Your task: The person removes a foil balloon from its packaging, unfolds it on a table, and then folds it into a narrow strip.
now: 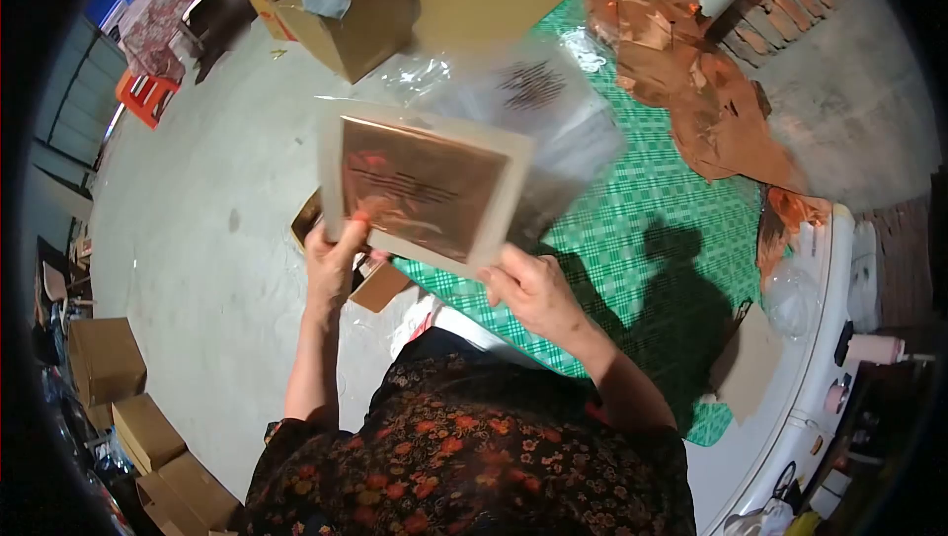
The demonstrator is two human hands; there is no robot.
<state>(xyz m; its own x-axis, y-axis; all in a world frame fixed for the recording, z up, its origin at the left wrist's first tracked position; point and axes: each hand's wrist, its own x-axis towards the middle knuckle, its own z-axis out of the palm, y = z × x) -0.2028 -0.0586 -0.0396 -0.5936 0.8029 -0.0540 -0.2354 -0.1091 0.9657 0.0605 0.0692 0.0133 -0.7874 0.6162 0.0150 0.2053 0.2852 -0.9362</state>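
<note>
A flat, rectangular copper-coloured panel with a pale border (420, 190) is raised in front of me, tilted, with lines of dark print on its face. My left hand (336, 254) grips its lower left edge, thumb on the front. On the lower right corner, my right hand (533, 289) is closed with the fingers pinched on the border. Just behind the panel lie clear plastic bags (578, 131) with dark printed lines, on a green checked tablecloth (642, 190). The panel is slightly blurred, so its exact material cannot be made out.
An open cardboard box (370, 27) holding pale material stands beyond the table. Crumpled orange-brown wrapping (706, 111) lies along the far right edge. A small open carton (380, 286) sits below the panel. Several boxes (104, 358) stand at left, near an orange stool (148, 96).
</note>
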